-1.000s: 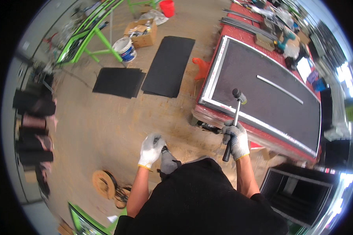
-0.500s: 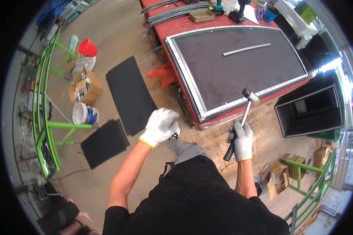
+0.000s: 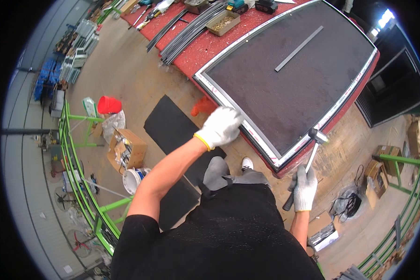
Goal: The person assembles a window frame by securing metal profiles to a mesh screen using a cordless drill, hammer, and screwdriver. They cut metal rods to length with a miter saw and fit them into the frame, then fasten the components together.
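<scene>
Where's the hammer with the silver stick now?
In the head view, the black-headed hammer with a silver shaft is right of centre, held in the person's white-gloved right hand, its head appearing by the white-framed dark panel's edge.

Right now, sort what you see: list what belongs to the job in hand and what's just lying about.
Seems part of the job:
Mallet, held in the right hand
Framed dark panel, left hand at its edge
Red table beneath the panel

Probably just lying about:
Red bucket
Open cardboard box
Black sheets on the floor
</scene>
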Available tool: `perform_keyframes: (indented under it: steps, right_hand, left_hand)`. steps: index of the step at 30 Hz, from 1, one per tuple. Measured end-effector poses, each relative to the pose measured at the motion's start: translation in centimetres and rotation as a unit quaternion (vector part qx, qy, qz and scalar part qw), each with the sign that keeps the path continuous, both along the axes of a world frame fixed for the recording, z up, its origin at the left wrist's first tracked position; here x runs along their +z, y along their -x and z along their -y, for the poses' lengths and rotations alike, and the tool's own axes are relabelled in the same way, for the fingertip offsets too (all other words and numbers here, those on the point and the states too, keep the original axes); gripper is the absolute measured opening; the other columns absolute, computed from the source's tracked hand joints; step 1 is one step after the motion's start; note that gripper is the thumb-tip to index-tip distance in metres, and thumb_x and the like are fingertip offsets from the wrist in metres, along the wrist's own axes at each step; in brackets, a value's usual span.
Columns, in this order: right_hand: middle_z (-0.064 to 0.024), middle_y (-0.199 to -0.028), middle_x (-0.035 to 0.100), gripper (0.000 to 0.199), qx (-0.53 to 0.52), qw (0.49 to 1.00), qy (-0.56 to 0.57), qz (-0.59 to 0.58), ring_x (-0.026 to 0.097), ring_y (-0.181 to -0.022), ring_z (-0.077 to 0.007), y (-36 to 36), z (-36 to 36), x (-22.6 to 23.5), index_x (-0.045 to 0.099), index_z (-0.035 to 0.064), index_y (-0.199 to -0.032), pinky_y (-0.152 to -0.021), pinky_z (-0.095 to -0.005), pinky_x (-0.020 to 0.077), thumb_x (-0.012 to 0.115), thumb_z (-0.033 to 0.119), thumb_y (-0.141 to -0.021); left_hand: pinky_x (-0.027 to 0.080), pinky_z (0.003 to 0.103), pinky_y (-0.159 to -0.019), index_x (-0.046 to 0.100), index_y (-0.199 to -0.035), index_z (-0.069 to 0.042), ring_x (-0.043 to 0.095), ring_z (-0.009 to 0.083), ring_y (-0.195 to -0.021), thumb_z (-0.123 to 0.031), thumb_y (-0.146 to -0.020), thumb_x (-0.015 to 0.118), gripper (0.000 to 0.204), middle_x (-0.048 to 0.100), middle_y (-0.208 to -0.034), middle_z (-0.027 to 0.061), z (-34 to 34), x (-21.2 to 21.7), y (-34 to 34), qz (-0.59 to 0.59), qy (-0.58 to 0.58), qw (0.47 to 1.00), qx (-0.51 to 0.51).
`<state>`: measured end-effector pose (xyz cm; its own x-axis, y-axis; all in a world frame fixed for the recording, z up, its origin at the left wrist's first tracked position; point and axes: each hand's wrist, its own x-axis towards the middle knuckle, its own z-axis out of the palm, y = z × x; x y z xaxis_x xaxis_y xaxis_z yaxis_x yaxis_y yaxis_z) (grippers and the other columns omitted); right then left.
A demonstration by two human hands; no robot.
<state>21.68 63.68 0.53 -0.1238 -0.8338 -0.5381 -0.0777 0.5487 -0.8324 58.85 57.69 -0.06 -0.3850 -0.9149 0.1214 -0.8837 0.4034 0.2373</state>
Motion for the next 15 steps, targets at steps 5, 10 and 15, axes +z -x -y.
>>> perform_keyframes:
  steps: [5, 10, 15]
  right_hand:
    - [-0.0012, -0.077, 0.063, 0.02, -0.073, 0.994, 0.02, -0.083, 0.058, -0.057, -0.0092, -1.3, -3.2, 0.8, 0.067, 0.0026, -0.117, -0.051, -0.029, 0.0501, 0.062, 0.022, -0.116]
    - [-0.0067, -0.076, 0.07, 0.016, -0.153, 0.918, 0.142, -0.336, 0.064, -0.06, -0.0149, -5.9, -6.8, 0.4, 0.07, 0.0021, -0.11, -0.061, -0.0363, 0.0553, 0.069, 0.018, -0.111]
    - [-0.0212, -0.078, 0.069, 0.021, -0.22, 0.918, 0.051, -0.325, 0.068, -0.064, -0.0352, -13.7, -10.1, -2.3, 0.068, 0.0011, -0.104, -0.064, -0.046, 0.0545, 0.068, 0.02, -0.112]
  left_hand:
    - [0.058, 0.049, -0.091, 0.075, -0.11, -0.008, 0.07, 0.0342, -0.103, -0.017, -0.086, 0.076, 0.026, 0.071, -0.105, 0.0114, 4.6, -1.2, -3.7, 0.016, 0.002, 0.994, -0.108]
    - [0.057, 0.045, -0.089, 0.073, -0.109, -0.01, 0.068, 0.0291, -0.103, -0.019, -0.093, 0.066, 0.02, 0.069, -0.105, 0.0076, 4.9, -3.7, -1.1, 0.005, -0.02, 0.964, -0.266]
    - [0.057, 0.044, -0.088, 0.071, -0.109, -0.01, 0.068, 0.0293, -0.103, -0.02, -0.094, 0.066, 0.019, 0.069, -0.107, 0.009, 5.9, -3.9, -2.5, -0.073, 0.015, 0.944, -0.321]
